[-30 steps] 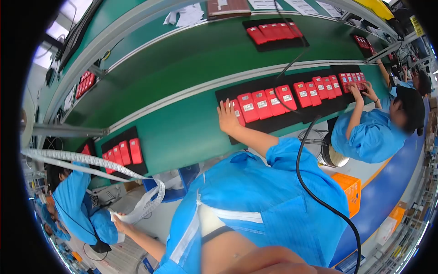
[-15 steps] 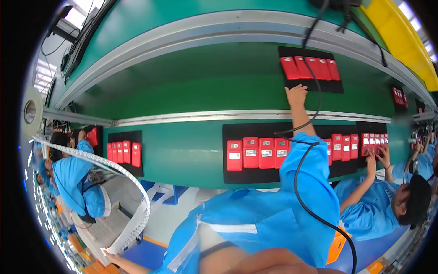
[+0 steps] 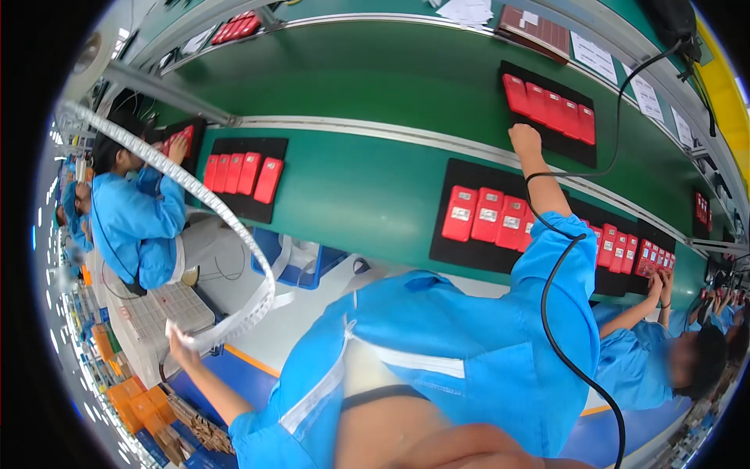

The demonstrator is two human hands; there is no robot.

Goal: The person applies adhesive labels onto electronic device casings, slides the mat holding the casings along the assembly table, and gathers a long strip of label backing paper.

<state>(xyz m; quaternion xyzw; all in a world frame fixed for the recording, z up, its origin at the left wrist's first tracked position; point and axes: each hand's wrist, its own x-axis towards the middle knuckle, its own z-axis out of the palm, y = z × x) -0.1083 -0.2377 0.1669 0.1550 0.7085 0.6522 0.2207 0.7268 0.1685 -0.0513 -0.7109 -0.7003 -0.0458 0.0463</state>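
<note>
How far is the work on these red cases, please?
Looks done: visible near red cases, bearing large white labels. In hand: the left hand holds a white strip; the right hand is at the far black mat. Probably left: far red cases, where I see no large labels.

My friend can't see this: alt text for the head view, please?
A person's right hand is at a black mat of red rectangular cases on a green surface; the left hand holds a long white strip. Blue-clad co-workers flank them.
</note>
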